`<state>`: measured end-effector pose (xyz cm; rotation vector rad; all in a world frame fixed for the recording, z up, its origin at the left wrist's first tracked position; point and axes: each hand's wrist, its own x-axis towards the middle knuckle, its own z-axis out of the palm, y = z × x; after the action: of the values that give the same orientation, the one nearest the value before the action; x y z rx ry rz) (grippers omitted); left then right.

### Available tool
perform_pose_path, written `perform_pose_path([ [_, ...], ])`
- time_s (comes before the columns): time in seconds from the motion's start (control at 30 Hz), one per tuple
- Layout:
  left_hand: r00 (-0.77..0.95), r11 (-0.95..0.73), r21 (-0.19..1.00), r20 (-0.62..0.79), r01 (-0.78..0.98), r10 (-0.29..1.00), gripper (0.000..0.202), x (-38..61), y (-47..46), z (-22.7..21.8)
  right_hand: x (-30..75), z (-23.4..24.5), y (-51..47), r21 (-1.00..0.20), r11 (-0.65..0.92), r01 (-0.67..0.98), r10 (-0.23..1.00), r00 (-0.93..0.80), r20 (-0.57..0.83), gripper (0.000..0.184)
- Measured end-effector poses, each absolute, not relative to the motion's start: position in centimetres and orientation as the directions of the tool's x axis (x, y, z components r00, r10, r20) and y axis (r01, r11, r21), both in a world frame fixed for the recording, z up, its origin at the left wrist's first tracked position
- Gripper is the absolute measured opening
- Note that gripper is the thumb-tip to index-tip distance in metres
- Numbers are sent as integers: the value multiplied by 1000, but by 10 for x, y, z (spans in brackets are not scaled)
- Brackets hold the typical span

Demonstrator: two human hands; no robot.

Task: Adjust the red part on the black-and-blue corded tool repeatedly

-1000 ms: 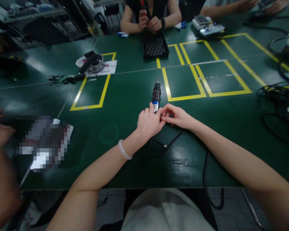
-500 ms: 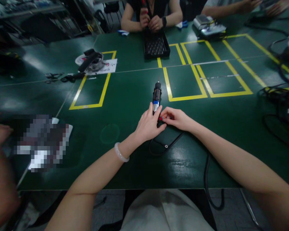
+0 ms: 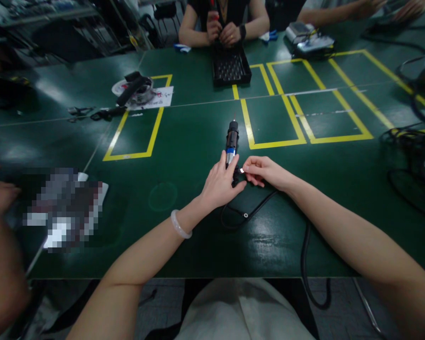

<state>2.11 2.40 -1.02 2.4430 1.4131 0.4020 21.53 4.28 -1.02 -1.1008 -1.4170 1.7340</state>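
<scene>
An electric screwdriver [image 3: 233, 139], black with a blue band and a thin bit, lies on the green table pointing away from me. My left hand [image 3: 217, 182] covers its rear part, with fingers closed around it. To the right of the tool, my right hand [image 3: 264, 171] has thumb and index finger pinched on a small white or silvery piece [image 3: 242, 170], too small to name. That piece is close to the tool's dark rear end; whether they touch I cannot tell. A black cable [image 3: 258, 206] with a small ring terminal [image 3: 245, 215] loops below my hands.
Yellow tape [image 3: 278, 144] marks boxes on the table. A tape roll dispenser [image 3: 136, 89] sits on paper at left. Across the table, a co-worker's hands are over a black tray [image 3: 232, 68]. Tangled cables [image 3: 411, 146] lie at right; another person's arm [image 3: 3, 250] is at left.
My right hand has drawn slightly right from the tool's rear. The red bit seen at its fingertips is out of sight, and a white piece shows there. My left hand stays on the screwdriver.
</scene>
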Motion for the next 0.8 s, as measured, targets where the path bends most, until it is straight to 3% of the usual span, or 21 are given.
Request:
perform_pose_path([
  [0.8, 455, -453, 398, 95, 798, 886, 75, 23, 24, -13, 218, -15, 45, -984, -163, -76, 855, -509, -102, 33],
])
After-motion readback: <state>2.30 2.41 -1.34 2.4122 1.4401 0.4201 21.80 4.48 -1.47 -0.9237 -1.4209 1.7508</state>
